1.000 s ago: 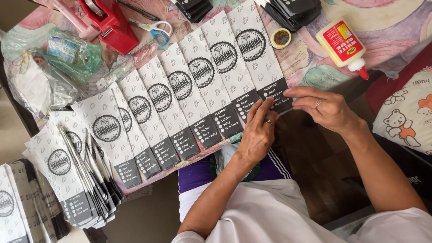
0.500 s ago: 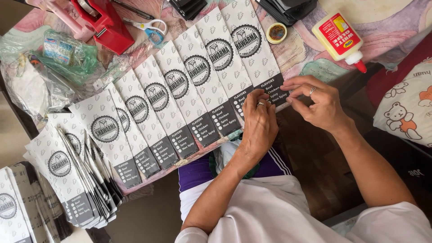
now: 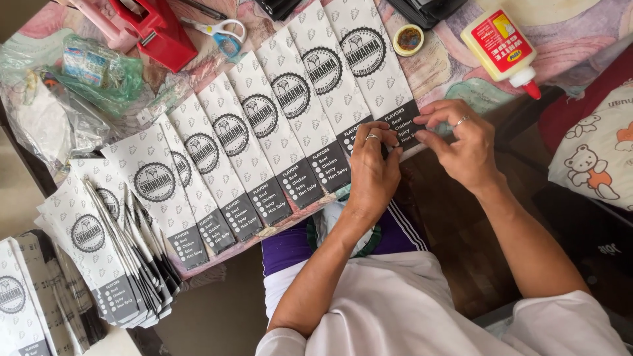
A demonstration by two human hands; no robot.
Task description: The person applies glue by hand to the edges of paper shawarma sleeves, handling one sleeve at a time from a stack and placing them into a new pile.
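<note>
Both hands are working at the near end of the rightmost paper sleeve (image 3: pixel 369 72) in a fanned row on the table (image 3: pixel 593 33). I am reading the left hand (image 3: pixel 374 173) as lying flat, its fingers pressing down on the sleeve's dark bottom band beside the neighbouring sleeve (image 3: pixel 323 99); the right hand (image 3: pixel 461 146) is pinching the band's outer corner between thumb and fingertips, fingers close together and holding nothing else. Compared with the frames of a second ago, the two hands are now sitting a little closer to each other on that same band, and the view is shifting only slightly; the sleeve itself is not moving out of the row, so I judge that the pressing or folding of its lower edge is continuing rather than finishing. The row of patterned white sleeves is overlapping leftward toward a loose stack of sleeves (image 3: pixel 99 244) at the table's near left corner. Beyond the row are lying a white glue bottle (image 3: pixel 502 47) with a red cap, a small round tin (image 3: pixel 409 39), a pair of scissors (image 3: pixel 221 34), a red tape dispenser (image 3: pixel 155 29) and a crumpled plastic bag (image 3: pixel 79 86).
</note>
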